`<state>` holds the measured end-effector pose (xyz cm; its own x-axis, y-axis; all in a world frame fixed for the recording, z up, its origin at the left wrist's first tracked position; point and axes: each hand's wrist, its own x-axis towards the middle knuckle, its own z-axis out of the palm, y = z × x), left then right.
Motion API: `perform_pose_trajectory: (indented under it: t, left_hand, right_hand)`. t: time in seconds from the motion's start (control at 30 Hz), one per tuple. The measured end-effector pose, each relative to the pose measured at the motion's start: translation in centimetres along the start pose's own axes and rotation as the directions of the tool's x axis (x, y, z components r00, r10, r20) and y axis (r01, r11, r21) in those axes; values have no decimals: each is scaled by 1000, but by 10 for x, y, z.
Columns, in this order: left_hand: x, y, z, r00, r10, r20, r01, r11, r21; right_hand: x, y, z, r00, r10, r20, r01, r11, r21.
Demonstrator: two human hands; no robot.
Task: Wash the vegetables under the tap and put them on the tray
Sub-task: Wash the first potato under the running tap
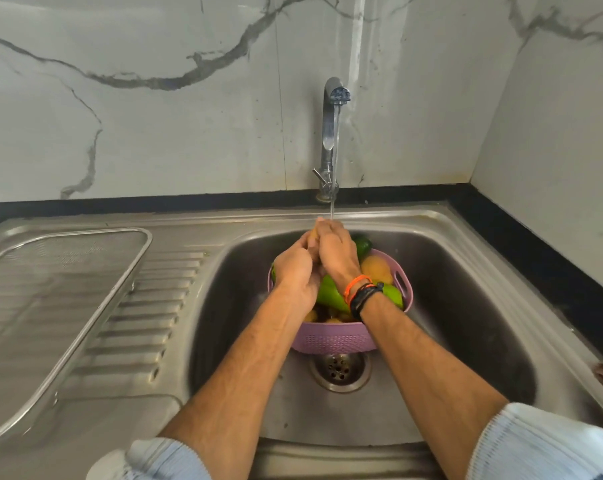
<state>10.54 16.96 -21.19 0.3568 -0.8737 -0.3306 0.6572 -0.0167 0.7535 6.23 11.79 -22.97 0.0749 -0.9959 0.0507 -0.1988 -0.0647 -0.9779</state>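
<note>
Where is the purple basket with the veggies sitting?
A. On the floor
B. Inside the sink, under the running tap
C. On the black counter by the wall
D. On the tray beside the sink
B: the purple basket sits in the sink basin just behind the drain, and water from the tap falls onto the two hands above it.

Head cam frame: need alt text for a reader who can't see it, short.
Two bare hands, left hand and right hand, rub a small yellowish vegetable together under the running tap, above a purple colander of green and yellow vegetables standing in a steel sink. A mesh tray lies on the draining board at left.
</note>
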Motion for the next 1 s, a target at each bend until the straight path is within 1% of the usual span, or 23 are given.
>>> perform_pose_trajectory:
  t: [0.07, 0.1, 0.17, 0.23, 0.27, 0.33, 0.43, 0.5, 0.6, 0.67, 0.77, 0.83, 0.9, 0.93, 1.0]
  left_hand:
    - [-4, -3, 2, 999, -12, 52, 10, 999, 40]
    - [-4, -4, 4, 998, -14, 54, 10, 998, 58]
    - [-1, -5, 9, 1000, -9, 27, 8, 998, 58]
    - [3, -4, 9, 1000, -7, -22, 8, 999, 43]
    - [3, -3, 8, 1000, -8, -27, 9, 999, 31]
    - [2, -3, 5, 1000, -12, 3, 12, 1000, 16]
    - [-4, -5, 5, 999, -7, 49, 3, 997, 73]
    - [-4, -5, 7, 1000, -10, 28, 8, 997, 79]
    - [1, -3, 7, 1000, -11, -25, 13, 997, 75]
    - [3, -5, 5, 1000, -5, -5, 5, 996, 88]
    - [2, -9, 6, 999, -1, 44, -4, 992, 124]
    - [5, -9, 5, 998, 62, 26, -65, 984, 167]
    - [10, -8, 2, 983, 185, -12, -174, 942, 287]
    - [8, -8, 1, 971, 239, -12, -220, 911, 349]
    - [3, -7, 1, 954, 298, 35, -287, 873, 395]
  right_hand:
    - [5, 0, -8, 997, 65, -33, -64, 997, 32]
    - [6, 3, -12, 997, 68, -47, -67, 997, 37]
    - [2, 6, -11, 999, 13, -43, -12, 1000, 17]
    - [0, 11, -5, 998, -58, -2, 58, 998, -25]
    - [0, 11, -4, 998, -65, 10, 65, 997, -40]
    - [5, 4, -5, 1000, -27, 12, 27, 999, -42]
    - [7, 1, -13, 998, 32, -48, -31, 999, 22]
    - [1, 6, -14, 999, -1, -44, 1, 1000, 0]
    - [-6, 9, -10, 999, -45, 3, 45, 999, -28]
    - [1, 5, -11, 1000, -20, -23, 20, 1000, -13]
    - [9, 0, -15, 995, 81, -52, -78, 996, 47]
    - [11, 5, -15, 991, 136, -12, -135, 989, 55]
    - [12, 7, -15, 985, 170, 31, -172, 983, 60]
    - [11, 8, -17, 986, 159, 43, -162, 984, 75]
    - [9, 8, -20, 990, 131, 45, -136, 985, 106]
